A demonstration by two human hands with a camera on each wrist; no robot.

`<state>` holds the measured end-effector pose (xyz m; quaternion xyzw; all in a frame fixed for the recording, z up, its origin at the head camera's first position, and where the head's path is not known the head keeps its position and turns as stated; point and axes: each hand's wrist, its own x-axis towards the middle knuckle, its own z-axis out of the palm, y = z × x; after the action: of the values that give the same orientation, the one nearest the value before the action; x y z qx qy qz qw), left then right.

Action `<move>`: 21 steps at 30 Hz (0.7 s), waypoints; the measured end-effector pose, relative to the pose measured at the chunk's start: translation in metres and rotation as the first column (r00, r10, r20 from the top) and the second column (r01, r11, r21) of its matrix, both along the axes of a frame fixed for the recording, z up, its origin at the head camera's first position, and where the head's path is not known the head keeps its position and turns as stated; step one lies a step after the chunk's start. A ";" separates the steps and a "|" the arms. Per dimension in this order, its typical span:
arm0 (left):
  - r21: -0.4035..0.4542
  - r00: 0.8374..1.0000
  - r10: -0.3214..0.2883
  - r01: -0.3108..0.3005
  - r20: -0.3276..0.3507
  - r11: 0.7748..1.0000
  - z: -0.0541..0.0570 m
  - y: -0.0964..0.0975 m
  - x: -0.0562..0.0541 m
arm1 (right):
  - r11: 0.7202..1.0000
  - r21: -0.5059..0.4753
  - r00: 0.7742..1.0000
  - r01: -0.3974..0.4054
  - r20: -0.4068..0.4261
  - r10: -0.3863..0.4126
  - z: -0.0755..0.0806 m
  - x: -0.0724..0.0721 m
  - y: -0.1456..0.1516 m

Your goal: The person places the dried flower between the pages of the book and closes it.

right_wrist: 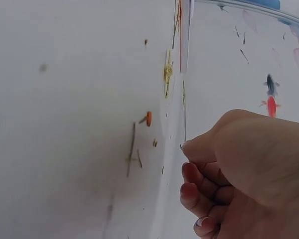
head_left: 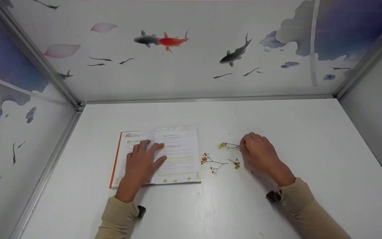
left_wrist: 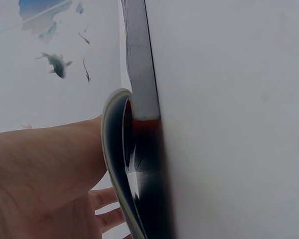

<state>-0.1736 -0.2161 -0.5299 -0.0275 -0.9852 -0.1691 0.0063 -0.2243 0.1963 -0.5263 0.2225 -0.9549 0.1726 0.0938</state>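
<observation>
An open book (head_left: 177, 162) with printed pages lies on the white table. My left hand (head_left: 141, 162) rests on its left page near the fold, fingers spread; in the left wrist view the book's bent pages (left_wrist: 112, 134) curve beside the hand. With thumb and fingers, my right hand (head_left: 260, 152) pinches the thin stem of a dried yellow flower sprig (head_left: 224, 145), whose blossoms point toward the book. Below it lie a sprig with orange-red flowers (head_left: 205, 159) and a small yellow sprig (head_left: 235, 163). The right wrist view shows the pinched stem (right_wrist: 185, 114) close up.
Small plant crumbs, including an orange bit (right_wrist: 148, 118) and a loose stem piece (right_wrist: 131, 149), are scattered on the table near my right wrist. Panels printed with fish (head_left: 172, 41) enclose the table (head_left: 184, 212) at the back and sides.
</observation>
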 end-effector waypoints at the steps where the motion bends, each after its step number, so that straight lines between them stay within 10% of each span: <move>1: 0.001 1.000 0.000 0.000 0.002 1.000 0.000 0.000 0.000 | 1.000 -0.006 1.000 -0.004 -0.008 0.004 0.001 0.000 -0.002; 21: 0.017 1.000 0.019 -0.019 0.022 1.000 0.003 0.002 0.000 | 1.000 -0.003 0.998 -0.030 -0.063 0.030 0.004 0.000 -0.067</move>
<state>-0.1737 -0.2145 -0.5265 -0.0163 -0.9839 -0.1777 -0.0027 -0.2244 0.1293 -0.5218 0.2420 -0.9478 0.1686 0.1216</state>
